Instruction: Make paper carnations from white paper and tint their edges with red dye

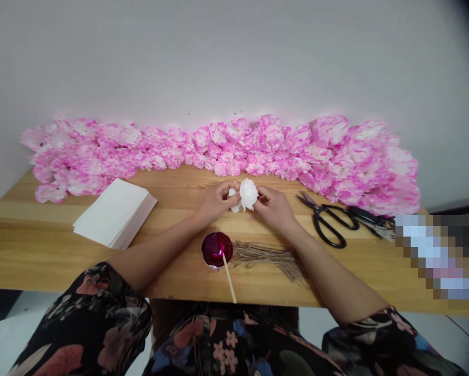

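Note:
Between my two hands, just above the middle of the wooden table, is a white paper flower [248, 194] with ruffled layers. My left hand [218, 201] pinches its left side, where a smaller folded white piece shows under the fingers. On the other side my right hand [272, 205] grips the flower's edge with thumb and fingers closed. Nearer to me sits a small round dish of dark magenta liquid [212, 249], with a thin wooden stick [229, 279] resting in it. Beside the dish lies a bundle of thin brown stems [271, 257], partly behind my right forearm.
A stack of white paper [111, 211] lies on the left of the wooden table [172, 282]. Black-handled scissors [328, 219] and a dark-handled tool [371, 222] are at the right. Pink and white paper flowers [219, 146] line the back along the wall. A blurred patch covers the far right.

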`<action>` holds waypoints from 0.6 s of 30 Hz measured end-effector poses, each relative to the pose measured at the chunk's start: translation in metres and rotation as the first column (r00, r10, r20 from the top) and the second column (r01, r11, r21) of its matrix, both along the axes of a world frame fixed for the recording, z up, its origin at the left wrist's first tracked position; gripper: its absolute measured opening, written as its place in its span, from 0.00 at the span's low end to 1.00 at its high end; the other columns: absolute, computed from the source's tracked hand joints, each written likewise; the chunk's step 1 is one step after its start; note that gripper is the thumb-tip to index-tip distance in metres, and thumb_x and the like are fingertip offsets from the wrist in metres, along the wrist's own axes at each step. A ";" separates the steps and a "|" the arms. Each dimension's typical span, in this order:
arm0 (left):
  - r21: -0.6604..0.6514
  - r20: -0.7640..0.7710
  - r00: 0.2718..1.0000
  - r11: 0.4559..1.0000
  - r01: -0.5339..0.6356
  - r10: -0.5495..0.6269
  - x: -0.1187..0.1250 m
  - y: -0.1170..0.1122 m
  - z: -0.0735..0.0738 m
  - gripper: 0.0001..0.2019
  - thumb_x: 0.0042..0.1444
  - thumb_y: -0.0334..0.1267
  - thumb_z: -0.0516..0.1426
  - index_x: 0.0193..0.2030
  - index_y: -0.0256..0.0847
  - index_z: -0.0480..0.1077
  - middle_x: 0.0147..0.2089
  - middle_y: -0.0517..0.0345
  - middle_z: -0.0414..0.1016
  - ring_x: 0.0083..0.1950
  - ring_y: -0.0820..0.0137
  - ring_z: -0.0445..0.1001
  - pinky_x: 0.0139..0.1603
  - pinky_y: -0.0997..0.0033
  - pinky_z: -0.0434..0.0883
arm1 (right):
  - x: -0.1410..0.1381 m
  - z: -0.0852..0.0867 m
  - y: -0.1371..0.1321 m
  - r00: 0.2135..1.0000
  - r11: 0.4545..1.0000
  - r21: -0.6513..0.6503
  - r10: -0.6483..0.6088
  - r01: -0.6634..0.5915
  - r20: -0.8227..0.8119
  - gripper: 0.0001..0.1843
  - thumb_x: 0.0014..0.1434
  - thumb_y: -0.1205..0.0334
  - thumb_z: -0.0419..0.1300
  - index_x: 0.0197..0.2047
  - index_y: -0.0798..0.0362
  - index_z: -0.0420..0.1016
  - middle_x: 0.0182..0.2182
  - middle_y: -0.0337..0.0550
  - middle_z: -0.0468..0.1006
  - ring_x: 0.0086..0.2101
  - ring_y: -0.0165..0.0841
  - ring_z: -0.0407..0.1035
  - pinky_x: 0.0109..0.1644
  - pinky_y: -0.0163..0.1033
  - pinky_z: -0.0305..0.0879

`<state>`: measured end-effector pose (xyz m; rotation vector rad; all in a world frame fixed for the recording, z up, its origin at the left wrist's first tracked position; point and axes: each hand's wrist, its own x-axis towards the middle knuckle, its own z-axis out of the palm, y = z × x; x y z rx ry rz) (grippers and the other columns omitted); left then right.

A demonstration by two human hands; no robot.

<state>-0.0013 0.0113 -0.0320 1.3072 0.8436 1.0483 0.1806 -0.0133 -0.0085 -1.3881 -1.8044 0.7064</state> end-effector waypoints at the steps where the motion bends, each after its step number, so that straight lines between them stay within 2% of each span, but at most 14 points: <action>1: -0.003 0.028 1.000 1.000 -0.014 0.014 0.000 0.000 0.001 0.19 0.48 0.44 0.67 0.42 0.37 0.69 0.32 0.61 0.76 0.30 0.77 0.73 0.31 0.78 0.68 | 0.001 0.000 0.002 0.998 1.000 -0.024 -0.016 0.015 -0.062 0.07 0.52 0.60 0.59 0.32 0.52 0.77 0.27 0.40 0.78 0.28 0.33 0.69 0.32 0.37 0.62; 3: -0.028 0.078 0.997 0.999 -0.020 0.022 0.000 0.000 0.005 0.24 0.50 0.46 0.66 0.49 0.38 0.66 0.37 0.57 0.78 0.33 0.74 0.76 0.33 0.76 0.71 | 0.006 -0.001 0.005 0.974 0.996 -0.082 -0.059 0.042 -0.217 0.10 0.51 0.60 0.60 0.36 0.53 0.79 0.30 0.40 0.80 0.29 0.33 0.70 0.34 0.38 0.66; 6: -0.104 0.105 0.994 0.995 0.004 0.007 -0.005 0.000 0.012 0.25 0.54 0.51 0.64 0.53 0.38 0.65 0.34 0.57 0.78 0.30 0.73 0.76 0.31 0.75 0.71 | 0.012 -0.004 0.008 0.893 0.983 -0.173 -0.133 0.063 -0.431 0.13 0.49 0.60 0.62 0.38 0.52 0.80 0.31 0.40 0.81 0.27 0.31 0.69 0.32 0.37 0.68; 8: -0.160 0.092 0.996 0.987 0.030 -0.016 -0.008 0.000 0.015 0.23 0.57 0.54 0.61 0.49 0.38 0.67 0.31 0.56 0.78 0.28 0.74 0.76 0.29 0.75 0.70 | 0.013 -0.006 0.009 0.838 0.973 -0.223 -0.176 0.067 -0.517 0.15 0.48 0.59 0.63 0.40 0.51 0.80 0.34 0.40 0.82 0.28 0.30 0.69 0.30 0.36 0.68; 10: -0.192 0.039 0.998 0.979 0.064 -0.058 -0.010 0.000 0.015 0.22 0.57 0.57 0.60 0.41 0.36 0.69 0.30 0.54 0.78 0.26 0.74 0.74 0.27 0.76 0.69 | 0.012 -0.010 0.009 0.809 0.960 -0.274 -0.205 0.057 -0.550 0.16 0.48 0.56 0.65 0.41 0.50 0.81 0.37 0.42 0.82 0.30 0.31 0.70 0.28 0.35 0.68; 12: -0.183 -0.044 0.993 0.978 0.103 -0.113 -0.011 0.001 0.015 0.21 0.55 0.55 0.62 0.33 0.36 0.70 0.28 0.54 0.77 0.24 0.76 0.72 0.24 0.77 0.68 | 0.012 -0.013 0.011 0.828 0.944 -0.331 -0.191 0.006 -0.528 0.17 0.49 0.54 0.64 0.41 0.52 0.81 0.36 0.43 0.81 0.29 0.31 0.70 0.27 0.34 0.67; 14: -0.150 -0.130 0.982 0.982 0.114 -0.134 -0.011 0.001 0.014 0.18 0.53 0.50 0.64 0.28 0.36 0.70 0.25 0.57 0.75 0.21 0.78 0.69 0.23 0.79 0.66 | 0.015 -0.011 0.013 0.895 0.932 -0.360 -0.131 -0.035 -0.427 0.17 0.51 0.53 0.63 0.41 0.53 0.82 0.33 0.44 0.80 0.27 0.30 0.69 0.25 0.34 0.65; 15: -0.134 -0.168 0.978 0.986 0.103 -0.125 -0.012 0.001 0.014 0.16 0.53 0.47 0.64 0.27 0.36 0.70 0.23 0.58 0.74 0.21 0.79 0.68 0.22 0.80 0.65 | 0.017 -0.007 0.013 0.931 0.942 -0.335 -0.111 -0.013 -0.349 0.18 0.52 0.54 0.62 0.43 0.53 0.82 0.32 0.44 0.80 0.26 0.31 0.68 0.25 0.35 0.65; 16: -0.122 -0.201 0.973 0.989 0.086 -0.109 -0.012 0.001 0.014 0.15 0.54 0.45 0.64 0.26 0.36 0.69 0.22 0.59 0.73 0.20 0.80 0.67 0.21 0.80 0.65 | 0.019 0.001 0.012 0.959 0.961 -0.276 -0.108 0.033 -0.262 0.19 0.53 0.55 0.61 0.46 0.52 0.81 0.33 0.44 0.80 0.26 0.32 0.68 0.25 0.36 0.65; 18: -0.111 -0.248 0.965 0.992 0.055 -0.081 -0.013 0.001 0.016 0.14 0.55 0.43 0.63 0.25 0.37 0.69 0.22 0.60 0.72 0.20 0.80 0.67 0.21 0.81 0.64 | 0.022 0.026 0.000 0.976 0.984 -0.052 -0.175 0.170 -0.129 0.22 0.55 0.55 0.61 0.52 0.49 0.79 0.38 0.46 0.80 0.31 0.35 0.71 0.27 0.38 0.66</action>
